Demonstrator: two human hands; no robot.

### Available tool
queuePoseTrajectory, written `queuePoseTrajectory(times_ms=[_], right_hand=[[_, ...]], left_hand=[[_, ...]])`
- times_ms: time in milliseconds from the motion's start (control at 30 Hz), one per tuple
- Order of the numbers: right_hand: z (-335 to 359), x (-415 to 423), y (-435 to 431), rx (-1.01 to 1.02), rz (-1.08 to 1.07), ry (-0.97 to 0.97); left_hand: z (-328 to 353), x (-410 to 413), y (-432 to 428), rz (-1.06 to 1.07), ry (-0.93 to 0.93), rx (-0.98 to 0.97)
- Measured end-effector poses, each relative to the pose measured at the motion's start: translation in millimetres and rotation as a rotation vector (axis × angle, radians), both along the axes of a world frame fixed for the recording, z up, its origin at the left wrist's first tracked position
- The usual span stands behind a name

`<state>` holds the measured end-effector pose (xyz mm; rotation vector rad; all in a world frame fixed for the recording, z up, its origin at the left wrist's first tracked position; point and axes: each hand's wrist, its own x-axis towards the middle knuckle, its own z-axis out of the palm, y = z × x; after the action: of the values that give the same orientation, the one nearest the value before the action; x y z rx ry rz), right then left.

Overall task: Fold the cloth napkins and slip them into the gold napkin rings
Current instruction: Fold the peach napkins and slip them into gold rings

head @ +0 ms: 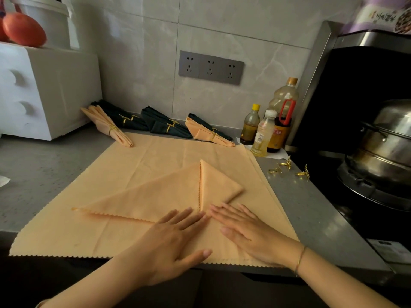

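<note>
A peach napkin (155,196) folded into a triangle lies on top of a stack of flat peach napkins (66,232) on the grey counter. Its right corner is folded up into a smaller flap (219,181). My left hand (175,241) and my right hand (246,230) press flat on the napkin's near point, fingers straight. Three loose gold napkin rings (287,168) lie on the counter to the right. Several finished napkins in rings, peach (106,123) and dark green (164,126), lean along the back wall.
Oil and sauce bottles (280,121) stand at the back right. A stove with a steel steamer pot (384,143) is on the right. A white drawer unit (44,92) sits at the back left.
</note>
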<state>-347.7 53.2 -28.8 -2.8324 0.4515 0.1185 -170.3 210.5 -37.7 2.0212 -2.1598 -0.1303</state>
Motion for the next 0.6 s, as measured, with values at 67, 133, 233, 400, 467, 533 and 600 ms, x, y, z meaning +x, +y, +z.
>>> queuePoseTrajectory(times_ms=[67,133,233,400,467,533,600], right_hand=[[0,1,-8,0.01,-0.029,0.01],[0,1,-19,0.027,-0.076,0.01],[-2,-1,-39,0.017,-0.149,0.013],[-1,2,-66,-0.016,-0.246,0.016],[-1,6,-68,-0.048,-0.259,0.007],[1,10,-61,-0.084,-0.254,-0.01],[4,12,-40,-0.071,-0.226,-0.05]], left_hand=[[3,0,-1,0.005,0.02,0.015],[4,0,-1,0.005,0.033,0.028],[3,0,-1,-0.01,0.044,0.036],[3,1,0,-0.02,0.07,0.05],[0,2,0,-0.021,0.068,0.046],[-1,1,0,-0.03,0.067,0.041],[1,3,1,-0.013,0.147,0.059]])
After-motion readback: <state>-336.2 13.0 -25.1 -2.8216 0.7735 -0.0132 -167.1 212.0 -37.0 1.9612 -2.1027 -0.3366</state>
